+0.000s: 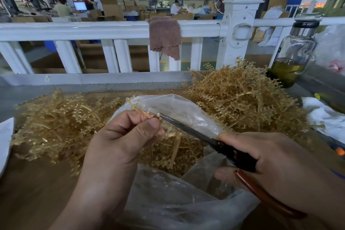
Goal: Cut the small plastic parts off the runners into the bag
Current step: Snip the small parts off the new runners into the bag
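Observation:
My left hand pinches a tan plastic runner lined with small parts, held over the open clear plastic bag. My right hand grips scissors with dark blades and red-brown handles. The blade tips touch the runner just right of my left fingertips. Inside the bag lie many small tan parts and cut runner pieces.
A heap of tan runners lies on the wooden table at left, and a taller heap at back right. A glass bottle with olive liquid stands far right. White cloth lies right. A white railing with a brown rag runs behind.

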